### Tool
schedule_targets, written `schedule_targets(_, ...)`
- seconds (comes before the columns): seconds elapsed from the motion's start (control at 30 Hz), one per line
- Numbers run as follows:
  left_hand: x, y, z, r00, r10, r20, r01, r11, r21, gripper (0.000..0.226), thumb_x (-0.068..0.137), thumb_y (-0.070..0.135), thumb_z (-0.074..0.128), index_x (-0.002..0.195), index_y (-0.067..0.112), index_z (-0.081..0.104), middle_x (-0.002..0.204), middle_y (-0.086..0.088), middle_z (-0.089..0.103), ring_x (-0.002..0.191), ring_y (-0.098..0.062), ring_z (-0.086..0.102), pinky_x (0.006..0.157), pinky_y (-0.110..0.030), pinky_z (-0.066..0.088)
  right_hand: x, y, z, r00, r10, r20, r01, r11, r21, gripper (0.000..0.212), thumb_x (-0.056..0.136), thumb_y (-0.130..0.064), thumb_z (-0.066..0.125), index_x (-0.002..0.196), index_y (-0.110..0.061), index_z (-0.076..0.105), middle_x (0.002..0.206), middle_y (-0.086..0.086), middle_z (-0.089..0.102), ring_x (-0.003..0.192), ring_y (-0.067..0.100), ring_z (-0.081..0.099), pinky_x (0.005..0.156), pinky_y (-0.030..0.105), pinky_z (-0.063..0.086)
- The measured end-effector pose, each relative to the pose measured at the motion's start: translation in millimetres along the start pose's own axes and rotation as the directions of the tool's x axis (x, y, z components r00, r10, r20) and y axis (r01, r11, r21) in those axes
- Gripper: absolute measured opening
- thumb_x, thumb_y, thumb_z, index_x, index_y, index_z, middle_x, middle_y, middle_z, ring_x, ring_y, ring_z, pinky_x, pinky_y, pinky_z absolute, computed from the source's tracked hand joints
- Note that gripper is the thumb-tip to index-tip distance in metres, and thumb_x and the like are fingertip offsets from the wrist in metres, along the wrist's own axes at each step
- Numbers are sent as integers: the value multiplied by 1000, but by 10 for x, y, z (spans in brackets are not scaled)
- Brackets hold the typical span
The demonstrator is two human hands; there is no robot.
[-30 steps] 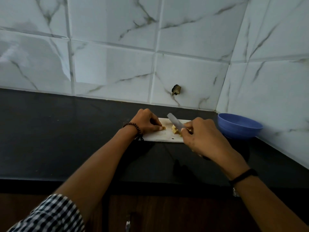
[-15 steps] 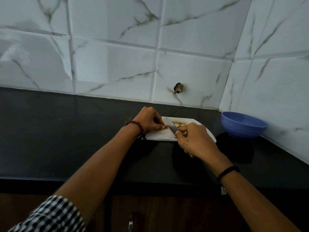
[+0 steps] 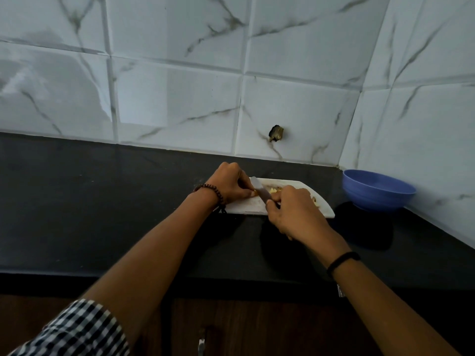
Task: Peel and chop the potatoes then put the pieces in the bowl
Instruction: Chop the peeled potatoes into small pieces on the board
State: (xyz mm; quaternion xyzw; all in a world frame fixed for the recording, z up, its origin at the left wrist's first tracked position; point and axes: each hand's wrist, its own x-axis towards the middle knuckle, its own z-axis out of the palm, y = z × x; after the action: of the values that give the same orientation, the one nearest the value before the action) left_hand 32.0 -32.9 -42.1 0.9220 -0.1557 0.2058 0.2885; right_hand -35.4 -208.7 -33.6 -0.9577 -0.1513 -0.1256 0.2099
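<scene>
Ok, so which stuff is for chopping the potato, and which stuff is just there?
For the job:
knife, gripped by the right hand
potato piece, pinched by the left hand
chopped pieces
white cutting board
blue bowl

Just there:
dark spot on the wall tile
cupboard handle

on a white board (image 3: 250, 208), left hand (image 3: 229, 185) pins potato (image 3: 255, 193); right hand (image 3: 295, 211) grips knife (image 3: 261, 191).
</scene>
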Motion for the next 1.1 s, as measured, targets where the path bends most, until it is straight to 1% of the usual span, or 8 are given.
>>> schedule_targets(0.1, -2, 8, -4, 1000, 7, 1, -7, 1000, 9, 11, 76, 20, 79, 85, 12, 79, 84, 1, 75, 81, -6, 65, 79, -18, 53, 47, -54, -2, 1000, 12, 14, -11, 999, -52, 23, 100, -27, 52, 101, -9, 66, 82, 7, 61, 59, 16, 51, 58, 30, 51)
schedule_targets(0.27, -23, 3, -8, 1000, 8, -3, -8, 1000, 1, 11, 77, 20, 79, 86, 13, 78, 86, 2, 74, 82, -5, 65, 79, -16, 52, 33, -155, -23, 999, 20, 43, -14, 993, -118, 14, 100, -25, 53, 99, -11, 57, 98, 9, 55, 73, 20, 51, 63, 30, 41)
schedule_targets(0.47, -20, -29, 14, 1000, 7, -5, -7, 1000, -5, 13, 79, 18, 76, 91, 13, 77, 90, 2, 74, 86, -4, 66, 80, -12, 51, -115, -254, -105, 995, 38, 95, -19, 982, -188, 25, 98, -21, 59, 119, -9, 57, 114, 10, 58, 94, 23, 59, 70, 31, 42)
schedule_targets(0.6, -19, -46, 34, 1000, 5, -6, -5, 1000, 21, 14, 81, 21, 74, 93, 16, 76, 92, 1, 73, 89, -7, 65, 85, -23, 55, -205, -247, -215, 993, 5, 118, 22, 973, -229, 19, 98, -21, 57, 114, -9, 58, 105, 9, 57, 83, 17, 49, 62, 27, 38)
schedule_targets(0.77, -25, -45, 8, 999, 52, 13, -53, 998, 43, 16, 82, 8, 69, 96, 12, 76, 99, -3, 72, 92, -10, 65, 86, -19, 51, -300, -167, -328, 985, 62, 161, -27, 977, -210, 16, 100, -26, 54, 103, -11, 59, 92, 5, 59, 73, 16, 59, 54, 24, 43)
schedule_targets(0.87, -24, -70, 20, 997, 78, -11, -77, 995, 71, 17, 82, 6, 68, 94, 15, 77, 100, -1, 70, 88, -8, 64, 79, -14, 48, -385, -109, -313, 979, 107, 174, -91, 991, -98, 25, 102, -30, 50, 114, -12, 63, 79, 7, 68, 50, 12, 58, 43, 21, 46)
schedule_targets(0.93, -20, -88, 24, 997, 80, -23, -77, 994, 83, 14, 82, 9, 70, 91, 18, 76, 100, 1, 68, 87, -9, 64, 83, -23, 52, -420, -57, -282, 983, 105, 150, -106, 994, -6, 27, 102, -31, 50, 120, -15, 62, 68, 5, 66, 37, 7, 52, 37, 19, 43)
schedule_targets(1.1, -11, -95, -10, 1000, 24, -6, -23, 991, 129, 11, 83, 17, 72, 90, 24, 75, 95, 9, 62, 85, -7, 59, 86, -31, 54, -375, -6, -330, 995, 86, 53, -89, 994, 56, 22, 101, -32, 54, 114, -17, 65, 67, 2, 63, 29, 1, 50, 34, 12, 37)
